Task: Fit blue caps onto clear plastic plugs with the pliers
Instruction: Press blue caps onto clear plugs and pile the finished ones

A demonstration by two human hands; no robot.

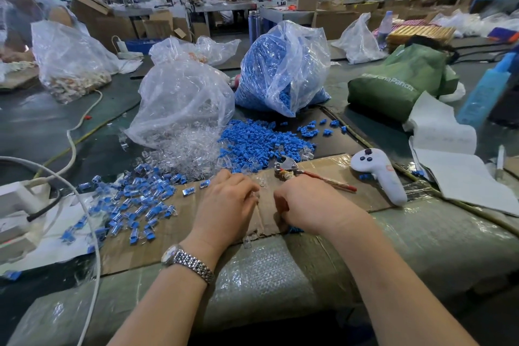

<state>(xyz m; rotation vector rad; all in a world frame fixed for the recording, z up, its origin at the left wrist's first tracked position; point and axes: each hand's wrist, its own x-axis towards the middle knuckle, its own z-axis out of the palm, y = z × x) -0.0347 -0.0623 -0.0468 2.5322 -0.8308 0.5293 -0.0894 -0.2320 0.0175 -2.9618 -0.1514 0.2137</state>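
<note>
1. Blue caps [261, 143] lie in a loose heap on the desk [449, 236], far of my hands, spilling from under the bag of blue caps [283, 64].
2. Clear plastic plugs [193, 149] are piled just left of that heap, at the mouth of a clear bag [179, 98].
3. Pliers [306, 174] lie on the cardboard sheet [179, 222], touching the far side of my right hand [311, 205]; their red handles point right.
4. My left hand [227, 205] rests on the cardboard with its fingers curled; something small and clear sits at the fingertips, but I cannot tell whether it is pinched.
5. My right hand is curled into a loose fist; a bit of blue shows under its near edge, and I cannot tell what it holds.
6. Finished capped plugs [132, 205] are scattered left of my left hand.
7. A white controller [379, 174] lies right of the pliers, with papers [463, 177] and a green bag [398, 78] farther right.
8. A white cable [92, 233] crosses the near-left corner.
</note>
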